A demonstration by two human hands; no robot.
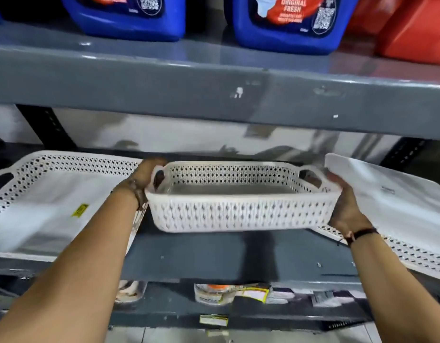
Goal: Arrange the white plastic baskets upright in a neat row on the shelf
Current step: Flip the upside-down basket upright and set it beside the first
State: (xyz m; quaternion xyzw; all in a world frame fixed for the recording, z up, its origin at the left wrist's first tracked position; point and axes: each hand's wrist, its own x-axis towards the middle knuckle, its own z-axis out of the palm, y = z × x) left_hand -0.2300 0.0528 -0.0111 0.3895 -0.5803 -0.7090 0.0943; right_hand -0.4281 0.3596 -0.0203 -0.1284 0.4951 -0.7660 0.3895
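Note:
A white perforated plastic basket (241,214) is held upright and level just above the grey shelf (226,258), in the middle of the view. My left hand (146,177) grips its left handle end and my right hand (345,204) grips its right handle end. To the left a larger white basket (55,194) rests on the shelf, tilted so its open side faces me, with a yellow sticker inside. On the right another white basket (397,209) lies tipped over with its flat bottom facing up and towards me.
The upper grey shelf (214,95) carries blue jugs (293,23) and a red container (417,28) directly overhead. Below the basket shelf, packets (229,293) lie on a lower level. A dark upright post (43,127) stands at the back left.

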